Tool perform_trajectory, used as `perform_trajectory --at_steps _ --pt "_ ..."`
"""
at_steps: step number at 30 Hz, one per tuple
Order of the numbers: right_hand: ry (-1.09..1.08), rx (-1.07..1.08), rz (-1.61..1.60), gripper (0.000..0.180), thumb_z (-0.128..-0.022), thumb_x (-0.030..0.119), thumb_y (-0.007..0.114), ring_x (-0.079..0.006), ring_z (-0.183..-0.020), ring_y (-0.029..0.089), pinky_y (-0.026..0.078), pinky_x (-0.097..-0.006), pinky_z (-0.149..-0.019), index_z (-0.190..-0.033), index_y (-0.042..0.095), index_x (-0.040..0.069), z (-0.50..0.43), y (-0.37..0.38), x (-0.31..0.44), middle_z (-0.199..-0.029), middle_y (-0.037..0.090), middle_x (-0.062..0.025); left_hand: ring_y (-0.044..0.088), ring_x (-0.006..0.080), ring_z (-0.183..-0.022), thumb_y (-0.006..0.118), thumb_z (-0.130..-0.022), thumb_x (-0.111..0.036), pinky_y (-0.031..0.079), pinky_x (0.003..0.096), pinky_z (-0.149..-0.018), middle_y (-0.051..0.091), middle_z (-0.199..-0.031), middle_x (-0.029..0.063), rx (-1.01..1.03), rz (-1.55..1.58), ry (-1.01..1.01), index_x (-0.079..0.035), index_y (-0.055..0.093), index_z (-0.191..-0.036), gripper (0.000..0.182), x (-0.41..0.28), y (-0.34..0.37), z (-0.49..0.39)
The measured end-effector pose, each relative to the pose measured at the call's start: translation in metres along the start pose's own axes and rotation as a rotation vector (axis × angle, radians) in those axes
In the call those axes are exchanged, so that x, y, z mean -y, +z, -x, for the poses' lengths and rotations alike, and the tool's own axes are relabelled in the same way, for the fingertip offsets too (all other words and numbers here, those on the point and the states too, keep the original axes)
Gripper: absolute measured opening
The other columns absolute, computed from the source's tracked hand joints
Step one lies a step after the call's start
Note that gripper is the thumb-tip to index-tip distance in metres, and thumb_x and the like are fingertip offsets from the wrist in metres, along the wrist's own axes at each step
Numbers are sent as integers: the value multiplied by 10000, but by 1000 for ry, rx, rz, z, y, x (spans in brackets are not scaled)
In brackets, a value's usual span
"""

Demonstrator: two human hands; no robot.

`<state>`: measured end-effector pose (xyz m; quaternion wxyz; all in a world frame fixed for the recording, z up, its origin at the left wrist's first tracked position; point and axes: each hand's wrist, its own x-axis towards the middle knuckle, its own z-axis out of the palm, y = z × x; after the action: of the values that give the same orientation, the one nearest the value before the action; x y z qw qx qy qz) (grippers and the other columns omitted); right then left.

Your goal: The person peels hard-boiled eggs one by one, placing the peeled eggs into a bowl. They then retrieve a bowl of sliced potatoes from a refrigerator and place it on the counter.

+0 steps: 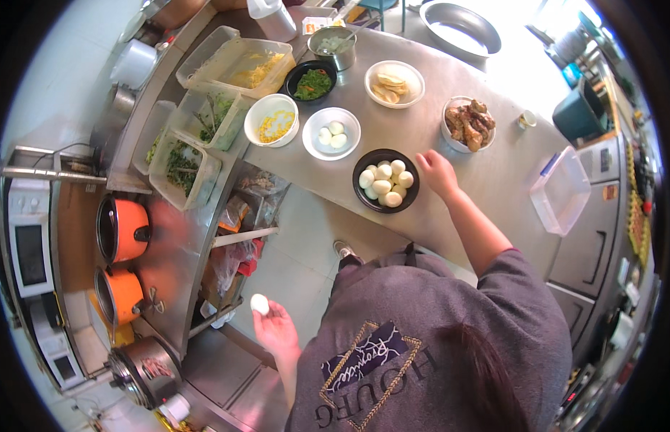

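Between the fingertips of my left hand point(276, 329) is a peeled egg point(259, 305), held out low to the left, beyond the table's edge. My right hand point(439, 174) is over the steel table, just right of a black bowl point(359, 198). Its fingers are loosely bent, with nothing visible in them. Several peeled eggs point(382, 187) are heaped in that bowl. Behind it to the left stands a white bowl point(312, 147) with 3 peeled eggs point(337, 141).
Around them on the steel table point(491, 200) stand bowls of corn point(275, 127), greens point(313, 85), pale slices point(390, 89) and browned meat point(470, 124). A clear plastic container point(562, 197) sits at right. Food tubs point(185, 170) and orange pots point(131, 229) line the left counter.
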<state>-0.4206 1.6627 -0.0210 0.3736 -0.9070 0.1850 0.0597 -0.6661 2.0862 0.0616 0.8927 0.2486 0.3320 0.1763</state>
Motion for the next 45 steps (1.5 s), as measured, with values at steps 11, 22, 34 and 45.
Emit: perform_trajectory --at_steps 11,22,34,45 --pt "126 311 259 435 -886 456 562 -250 -996 651 506 -396 -864 -1057 692 78 -133 119 95 -1036 685 -146 630 220 -953 594 -940 -219 546 336 -853 640 -1111 129 107 -57 -107 -4 571 -1167 314 -50 50 -101" --pt "-156 61 -110 249 -891 266 615 -244 -704 602 482 -383 -679 -847 616 21 -59 -18 86 -745 633 -129 630 217 -912 585 -948 -242 537 328 -814 648 -1076 121 72 -92 -137 -3 568 -1172 329 -30 74 -113" --pt "-640 -233 264 53 -822 120 626 -268 -850 644 533 -352 -721 -845 610 75 8 -40 64 -1025 644 -62 654 214 -917 563 -956 -240 549 344 -820 670 -1092 113 207 -157 -336 -17 589 -1180 317 9 107 -136" --pt "-823 -356 336 112 -780 100 639 -194 -853 631 533 -307 -674 -888 612 112 3 -40 70 -1003 629 6 658 220 -916 546 -964 -248 551 350 -818 676 -1069 106 179 -155 -342 -17 593 -1177 317 10 103 -134"
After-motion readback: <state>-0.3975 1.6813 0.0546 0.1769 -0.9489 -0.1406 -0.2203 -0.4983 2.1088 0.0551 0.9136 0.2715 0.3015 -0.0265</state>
